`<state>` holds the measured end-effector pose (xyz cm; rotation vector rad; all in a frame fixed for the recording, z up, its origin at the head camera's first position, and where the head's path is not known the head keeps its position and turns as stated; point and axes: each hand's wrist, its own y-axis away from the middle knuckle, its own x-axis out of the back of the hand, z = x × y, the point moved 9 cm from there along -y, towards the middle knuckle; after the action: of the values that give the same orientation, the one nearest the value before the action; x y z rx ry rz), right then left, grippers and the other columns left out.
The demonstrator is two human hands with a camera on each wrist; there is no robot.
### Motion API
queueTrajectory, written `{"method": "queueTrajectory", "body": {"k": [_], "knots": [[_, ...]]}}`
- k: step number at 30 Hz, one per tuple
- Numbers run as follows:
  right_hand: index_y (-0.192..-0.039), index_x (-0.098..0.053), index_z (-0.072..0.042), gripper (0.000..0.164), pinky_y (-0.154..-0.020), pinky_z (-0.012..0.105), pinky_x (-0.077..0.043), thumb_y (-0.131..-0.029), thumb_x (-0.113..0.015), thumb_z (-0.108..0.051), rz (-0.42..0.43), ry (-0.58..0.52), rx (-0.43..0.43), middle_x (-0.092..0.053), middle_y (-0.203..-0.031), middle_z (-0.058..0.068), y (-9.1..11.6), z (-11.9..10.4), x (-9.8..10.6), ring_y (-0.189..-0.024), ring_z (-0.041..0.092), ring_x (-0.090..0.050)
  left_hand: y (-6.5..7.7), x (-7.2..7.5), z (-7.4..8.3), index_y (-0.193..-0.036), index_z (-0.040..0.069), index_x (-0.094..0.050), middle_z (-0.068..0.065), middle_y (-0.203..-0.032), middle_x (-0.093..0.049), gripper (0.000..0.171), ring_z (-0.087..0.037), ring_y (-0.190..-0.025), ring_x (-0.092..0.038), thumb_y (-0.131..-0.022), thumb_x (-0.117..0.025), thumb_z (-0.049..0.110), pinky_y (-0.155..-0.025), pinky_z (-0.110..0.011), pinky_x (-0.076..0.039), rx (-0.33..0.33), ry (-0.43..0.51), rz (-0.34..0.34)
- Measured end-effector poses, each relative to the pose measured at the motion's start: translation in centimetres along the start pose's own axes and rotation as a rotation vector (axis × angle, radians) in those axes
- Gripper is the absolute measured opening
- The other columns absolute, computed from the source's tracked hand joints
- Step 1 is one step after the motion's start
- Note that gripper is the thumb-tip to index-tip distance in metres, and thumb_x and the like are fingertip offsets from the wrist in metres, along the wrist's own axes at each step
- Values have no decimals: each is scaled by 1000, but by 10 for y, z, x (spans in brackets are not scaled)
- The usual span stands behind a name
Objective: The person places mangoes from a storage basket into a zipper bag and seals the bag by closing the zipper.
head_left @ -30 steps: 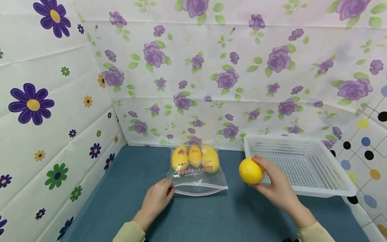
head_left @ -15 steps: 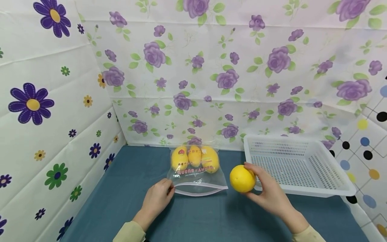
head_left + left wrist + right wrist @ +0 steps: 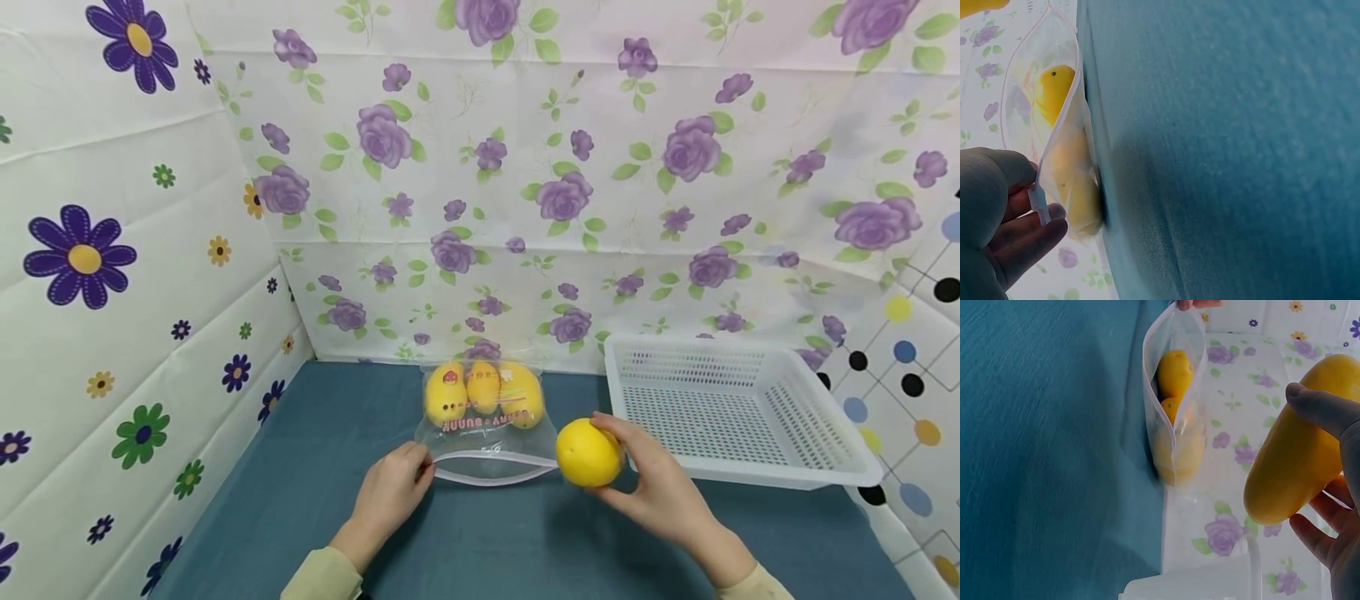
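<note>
A clear zip bag (image 3: 474,442) with pink print lies on the table, its mouth facing me and gaping. Inside it are three yellow mangoes (image 3: 522,398). My left hand (image 3: 392,487) pinches the left corner of the bag's mouth, by the white slider (image 3: 1039,205) in the left wrist view. In my right hand (image 3: 663,487) a long yellow mango (image 3: 588,452) is held between thumb and fingers, above the table at the right corner of the bag's mouth. The right wrist view shows this mango (image 3: 1294,465) side-on, apart from the opening.
A white perforated plastic basket (image 3: 765,471) stands at the back right, behind my right hand. The table (image 3: 345,408) is covered in dark blue-green cloth. Flower-patterned sheets (image 3: 480,208) hang at the back and left, and a dotted one (image 3: 911,417) at the right.
My right hand has carried the mango to the left and nearer to me, from the basket's front to the bag's right corner. My left hand and the bag stay in place.
</note>
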<state>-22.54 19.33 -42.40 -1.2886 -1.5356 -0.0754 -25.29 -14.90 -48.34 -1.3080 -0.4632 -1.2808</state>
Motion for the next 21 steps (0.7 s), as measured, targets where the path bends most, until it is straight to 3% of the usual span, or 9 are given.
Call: {"method": "queueTrajectory", "body": {"k": [6, 12, 17, 21], "knots": [[-161, -46, -22, 114, -113, 22, -39, -64, -105, -10, -8, -22, 28, -56, -155, -1, 1, -6, -5, -137, 24, -57, 0, -1, 0, -80, 18, -64, 10, -73, -50, 27, -3, -60, -44, -89, -87, 7, -54, -25, -42, -5, 4, 2], [-160, -47, -22, 110, -111, 34, -48, -66, -105, -16, -38, -20, 41, -54, -157, -3, 0, -11, -13, -139, 24, -56, -1, 0, 1, -80, 19, -64, 10, -73, -49, 28, -3, -60, -44, -89, -87, 7, -54, -25, -42, -10, 4, 17], [-159, -47, -25, 110, -110, 37, -49, -66, -105, -17, -44, -24, 54, -54, -157, -5, -2, -17, -15, -139, 23, -56, 0, 0, 1, -80, 20, -63, 11, -73, -49, 28, -3, -60, -44, -89, -87, 8, -54, -25, -42, -9, 13, 14], [-159, -48, -24, 109, -106, 48, -53, -66, -105, -19, -51, -13, 65, -54, -157, -6, -4, -21, -17, -138, 23, -57, 0, -1, 0, -80, 20, -64, 11, -73, -49, 28, -3, -60, -44, -89, -87, 8, -54, -25, -42, -8, 17, 13]]}}
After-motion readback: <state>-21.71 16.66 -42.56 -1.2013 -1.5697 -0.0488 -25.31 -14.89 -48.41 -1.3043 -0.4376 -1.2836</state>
